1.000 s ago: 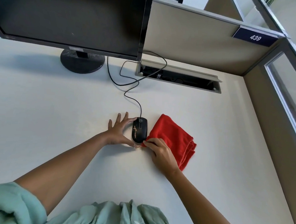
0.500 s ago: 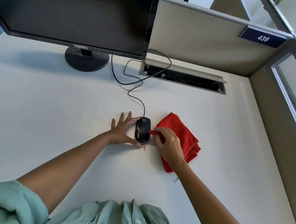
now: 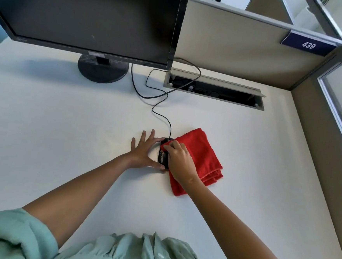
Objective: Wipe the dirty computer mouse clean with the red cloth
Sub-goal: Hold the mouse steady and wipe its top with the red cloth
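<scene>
Mouse: the black mouse (image 3: 163,155) lies on the white table (image 3: 65,122), just left of the red cloth, its cable (image 3: 159,108) running back toward the monitor (image 3: 89,16).
Left hand: the left hand (image 3: 144,150) is spread wide, fingers and thumb braced around the mouse's left side to steady it.
Right hand: the right hand (image 3: 179,160) pinches a corner of the red cloth (image 3: 200,161) and presses it on the top front of the mouse.
Cloth: mostly folded and lying on the table to the right, only the pinched corner is drawn over the mouse.
Done: the wiping looks just begun; the cloth touches the mouse.
Left to do: light brown specks show along the mouse's left edge, so most of the cleaning seems to remain. A few crumbs appear on the table at its near end.
Change: half a second ago the cloth corner was beside the mouse's right edge; it now sits on top, with the right hand shifted left over it. The left hand's brace is unchanged.
</scene>
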